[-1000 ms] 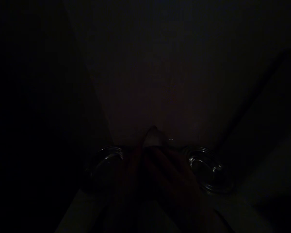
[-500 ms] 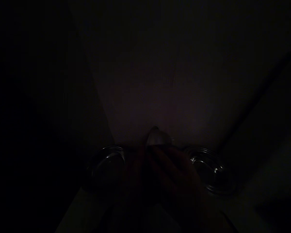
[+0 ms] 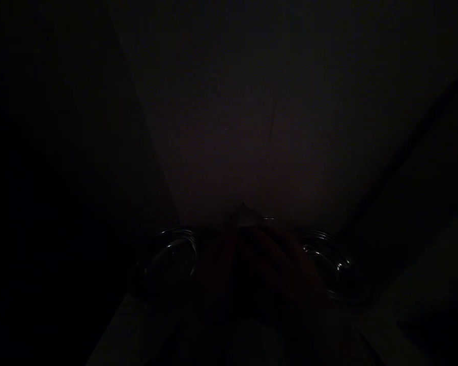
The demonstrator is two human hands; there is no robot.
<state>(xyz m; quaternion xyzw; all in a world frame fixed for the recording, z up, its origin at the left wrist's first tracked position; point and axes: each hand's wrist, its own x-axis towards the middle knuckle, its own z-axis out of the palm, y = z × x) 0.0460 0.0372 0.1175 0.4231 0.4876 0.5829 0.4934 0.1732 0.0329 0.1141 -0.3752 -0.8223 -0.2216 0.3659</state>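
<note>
The picture is almost black, so outlines are faint. My right hand (image 3: 286,262) reaches in from below, its fingers bent around the near side of a small pale thing (image 3: 248,218) whose kind I cannot make out. A thin shiny sliver (image 3: 269,218) glints at the right of that thing. To its left, my left hand (image 3: 217,262) is barely visible close by; darkness hides its fingers. A round, shiny-rimmed dish (image 3: 171,231) stands left of the hands, and a similar shiny-rimmed dish (image 3: 320,235) stands to their right.
A pale surface (image 3: 118,325) shows dimly at the lower left, with a slanting edge. Behind the dishes rises a dim, plain wall-like surface (image 3: 232,152). A dark band (image 3: 404,150) slants across the right side.
The pale thing between my hands looks lower and dimmer, and less of it shows. The sliver beside it shows longer. My right hand has shifted slightly; both dishes stay put.
</note>
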